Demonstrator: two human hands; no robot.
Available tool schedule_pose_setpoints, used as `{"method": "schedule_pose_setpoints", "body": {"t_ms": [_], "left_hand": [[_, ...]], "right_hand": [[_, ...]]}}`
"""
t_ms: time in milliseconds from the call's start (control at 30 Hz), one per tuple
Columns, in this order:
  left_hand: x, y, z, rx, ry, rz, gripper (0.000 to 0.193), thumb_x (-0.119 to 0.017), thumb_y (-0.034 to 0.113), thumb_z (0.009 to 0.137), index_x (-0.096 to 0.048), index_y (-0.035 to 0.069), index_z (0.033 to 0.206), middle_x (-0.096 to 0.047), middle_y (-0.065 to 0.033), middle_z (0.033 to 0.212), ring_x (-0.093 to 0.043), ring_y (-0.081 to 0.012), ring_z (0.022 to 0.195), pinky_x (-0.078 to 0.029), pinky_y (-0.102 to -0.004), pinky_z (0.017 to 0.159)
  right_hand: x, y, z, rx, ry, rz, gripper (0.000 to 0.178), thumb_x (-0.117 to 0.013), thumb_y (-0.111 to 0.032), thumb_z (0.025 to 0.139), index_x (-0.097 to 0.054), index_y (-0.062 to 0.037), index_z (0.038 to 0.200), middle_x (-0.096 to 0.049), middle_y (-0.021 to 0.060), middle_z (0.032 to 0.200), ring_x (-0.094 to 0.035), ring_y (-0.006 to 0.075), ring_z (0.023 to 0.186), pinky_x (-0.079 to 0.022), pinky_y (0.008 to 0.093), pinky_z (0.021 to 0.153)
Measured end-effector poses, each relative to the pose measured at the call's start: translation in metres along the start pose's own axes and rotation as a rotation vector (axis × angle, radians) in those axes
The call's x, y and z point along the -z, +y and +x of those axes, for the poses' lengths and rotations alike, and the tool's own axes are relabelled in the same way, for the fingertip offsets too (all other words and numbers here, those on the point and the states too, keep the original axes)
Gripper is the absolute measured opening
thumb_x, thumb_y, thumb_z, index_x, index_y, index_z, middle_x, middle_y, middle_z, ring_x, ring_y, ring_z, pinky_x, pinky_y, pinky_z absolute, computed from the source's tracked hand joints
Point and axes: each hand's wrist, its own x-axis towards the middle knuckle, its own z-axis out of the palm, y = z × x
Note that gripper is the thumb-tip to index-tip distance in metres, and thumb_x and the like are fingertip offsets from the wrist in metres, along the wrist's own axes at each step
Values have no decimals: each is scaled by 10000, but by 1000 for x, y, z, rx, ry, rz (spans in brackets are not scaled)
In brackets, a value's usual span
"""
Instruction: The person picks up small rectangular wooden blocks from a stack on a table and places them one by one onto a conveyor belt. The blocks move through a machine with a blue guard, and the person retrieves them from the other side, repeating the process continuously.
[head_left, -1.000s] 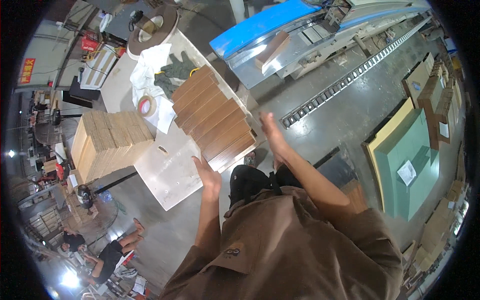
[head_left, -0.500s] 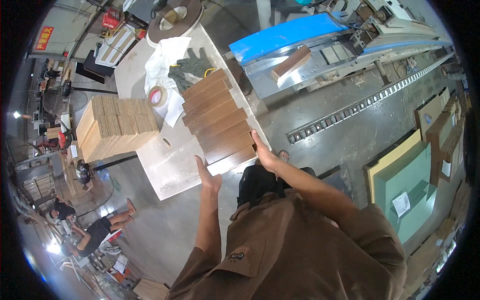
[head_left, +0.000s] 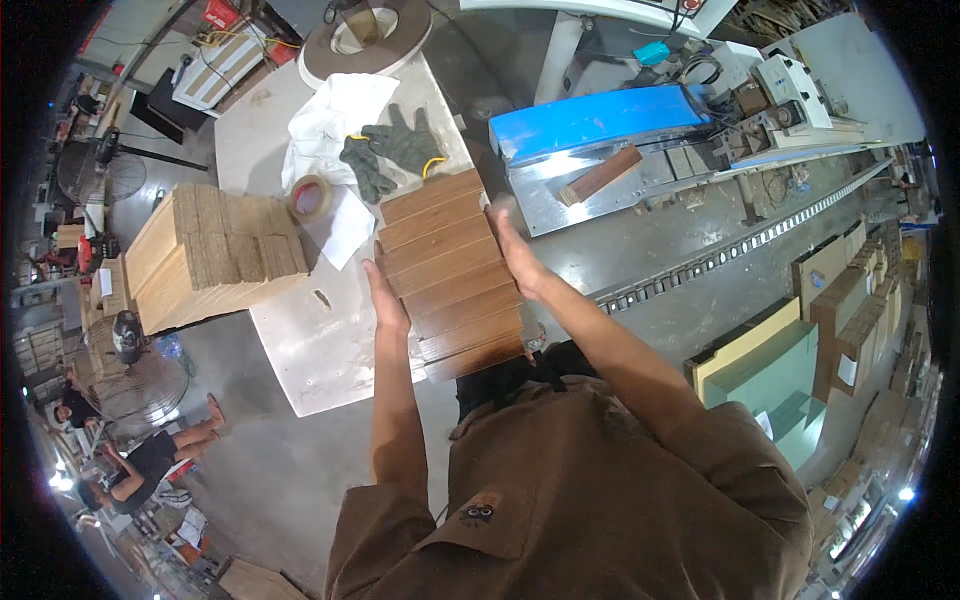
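Several brown wood planks [head_left: 450,268] lie side by side across the near part of the pale worktable, their ends almost in line. My left hand [head_left: 388,300] rests along their left ends, fingers stretched out and thumb side up. At the right ends is my right hand [head_left: 518,258], its fingers extended and slightly blurred, its palm facing the planks. Neither hand wraps round a plank. Beyond the planks lie dark grey work gloves [head_left: 405,143] with yellow cuffs, on and beside a white cloth [head_left: 325,125]. A roll of tape [head_left: 311,198] sits on the cloth's near part.
A tall stack of light wood boards [head_left: 215,245] stands on the left of the worktable [head_left: 330,375]. To the right is a machine with a blue cover [head_left: 600,122]; a loose brown plank piece [head_left: 603,175] lies on its metal bed. Two people are farther off at lower left.
The plank ends, staggered before, are now nearly even. Both my hands have moved farther forward along the two sides of the planks. The view has shifted a little.
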Motion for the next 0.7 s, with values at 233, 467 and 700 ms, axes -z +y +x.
{"method": "schedule_pose_setpoints", "body": {"t_ms": [233, 467, 700], "left_hand": [[-15, 11, -8, 55, 78, 108, 966, -231, 768, 1089, -206, 44, 1727, -244, -146, 1785, -229, -308, 1640, -151, -444, 1332], [35, -18, -34, -75, 230, 292, 776, -293, 563, 1166, -281, -2, 1697, -305, -196, 1761, -279, -319, 1627, -163, -453, 1335], [-86, 65, -126, -591, 431, 799, 442, -560, 249, 1108, -590, -34, 1446, -627, -170, 1457, -533, -281, 1397, -352, -435, 1216]], "right_hand": [[-7, 15, 6, -99, 27, 155, 1056, -309, -833, 1041, -179, -44, 1731, -241, 155, 1774, -286, 293, 1603, -266, 444, 1307], [47, 48, -9, -5, 144, -151, 939, -208, -709, 1120, -150, 14, 1717, -172, 203, 1795, -173, 316, 1660, -96, 437, 1357], [117, 64, -103, 53, 439, -264, 576, -604, -472, 1111, -589, -34, 1484, -659, 115, 1406, -598, 220, 1319, -450, 359, 1136]]}}
